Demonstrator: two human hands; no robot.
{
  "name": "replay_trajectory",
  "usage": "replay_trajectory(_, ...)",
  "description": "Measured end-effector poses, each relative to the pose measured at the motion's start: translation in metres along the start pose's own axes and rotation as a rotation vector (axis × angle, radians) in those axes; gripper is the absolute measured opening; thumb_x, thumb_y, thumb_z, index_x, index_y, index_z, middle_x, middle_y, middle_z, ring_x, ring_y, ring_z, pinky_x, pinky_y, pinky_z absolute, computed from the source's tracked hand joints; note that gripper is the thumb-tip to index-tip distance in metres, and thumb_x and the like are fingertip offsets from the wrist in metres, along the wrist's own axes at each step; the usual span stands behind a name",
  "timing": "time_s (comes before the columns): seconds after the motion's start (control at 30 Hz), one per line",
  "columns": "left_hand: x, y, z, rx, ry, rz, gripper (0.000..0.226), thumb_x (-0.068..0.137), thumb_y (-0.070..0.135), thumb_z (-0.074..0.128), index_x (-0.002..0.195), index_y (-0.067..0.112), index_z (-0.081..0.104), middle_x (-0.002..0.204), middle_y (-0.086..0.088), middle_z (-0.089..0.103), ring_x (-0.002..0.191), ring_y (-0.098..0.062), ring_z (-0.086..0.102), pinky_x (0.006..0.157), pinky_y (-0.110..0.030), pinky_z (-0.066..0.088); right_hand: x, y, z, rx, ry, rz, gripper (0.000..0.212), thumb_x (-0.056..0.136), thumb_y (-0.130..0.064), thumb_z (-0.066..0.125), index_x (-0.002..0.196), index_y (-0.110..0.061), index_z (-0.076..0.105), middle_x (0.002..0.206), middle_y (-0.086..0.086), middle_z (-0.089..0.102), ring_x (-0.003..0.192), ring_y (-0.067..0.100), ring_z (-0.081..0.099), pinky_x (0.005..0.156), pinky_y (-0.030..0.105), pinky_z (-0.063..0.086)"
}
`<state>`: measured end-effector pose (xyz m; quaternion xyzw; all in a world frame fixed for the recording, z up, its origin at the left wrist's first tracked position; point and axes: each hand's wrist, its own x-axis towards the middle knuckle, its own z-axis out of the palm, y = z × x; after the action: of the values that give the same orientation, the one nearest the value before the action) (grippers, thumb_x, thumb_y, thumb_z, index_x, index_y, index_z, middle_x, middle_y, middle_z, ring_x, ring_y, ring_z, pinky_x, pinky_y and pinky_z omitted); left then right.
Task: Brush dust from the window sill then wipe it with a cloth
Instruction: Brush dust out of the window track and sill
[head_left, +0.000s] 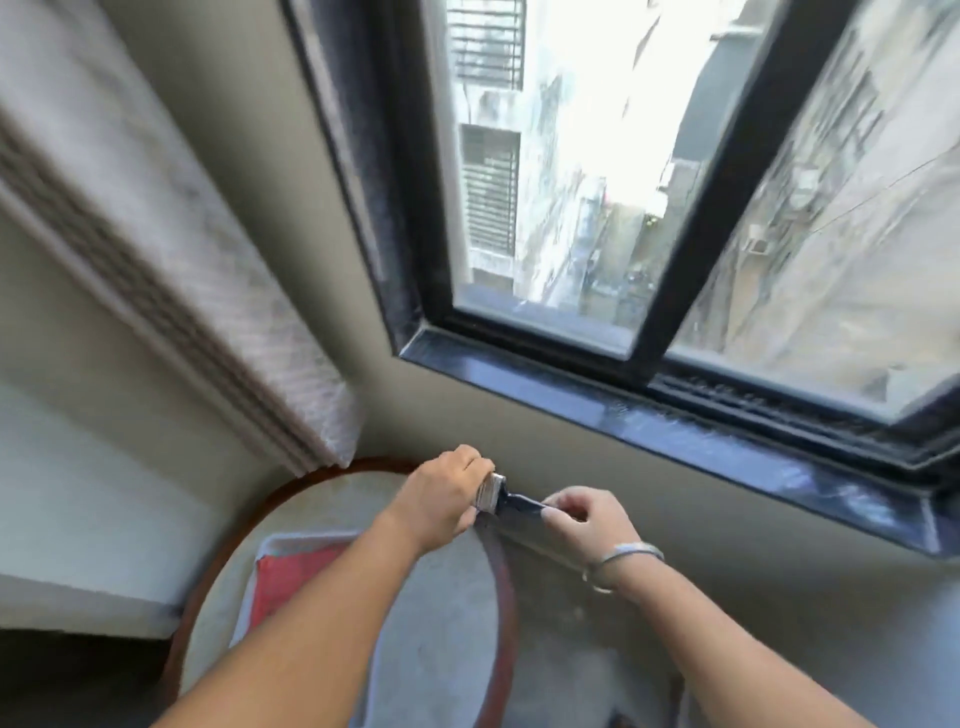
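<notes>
I hold a brush (506, 500) in both hands below the window. Its metal band shows beside my left hand (441, 499), which is closed around the bristle end. My right hand (584, 525), with a bangle on the wrist, pinches the dark handle. The dark glossy window sill (623, 410) runs from the middle to the right edge, above and beyond both hands, with pale dust towards its right part. A red cloth (296, 574) lies in a white tray (270, 545) under my left forearm.
The tray rests on a round table (452, 623) with a brown rim, close to the beige wall (519, 431). A pale curtain (208, 291) hangs at the left. The black window frame (691, 208) divides two panes above the sill.
</notes>
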<state>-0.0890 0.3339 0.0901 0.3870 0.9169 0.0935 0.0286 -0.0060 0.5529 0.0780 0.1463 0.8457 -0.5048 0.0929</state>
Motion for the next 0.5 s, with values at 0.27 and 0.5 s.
replay_trajectory(0.27, 0.126, 0.131, -0.008, -0.171, 0.192, 0.206, 0.059, 0.077, 0.024, 0.076, 0.131, 0.013, 0.056, 0.127, -0.006, 0.058, 0.118, -0.027, 0.056, 0.101, -0.041, 0.046, -0.012, 0.034, -0.115, 0.825, 0.391, 0.149, 0.011, 0.088, -0.018, 0.066, 0.088, -0.009, 0.072, 0.077, 0.008, 0.075, 0.066, 0.02, 0.071, 0.051, 0.025, 0.055)
replay_trajectory(0.5, 0.163, 0.124, 0.028, -0.258, 0.12, -0.443, 0.104, 0.089, 0.071, 0.041, 0.156, 0.012, -0.011, 0.165, -0.012, -0.014, 0.152, -0.029, -0.011, 0.122, -0.044, 0.001, -0.026, 0.067, -0.183, 0.846, 0.746, 0.068, 0.013, 0.091, -0.012, 0.062, 0.095, -0.019, 0.073, 0.085, 0.011, 0.075, 0.077, 0.025, 0.074, 0.058, 0.029, 0.06)
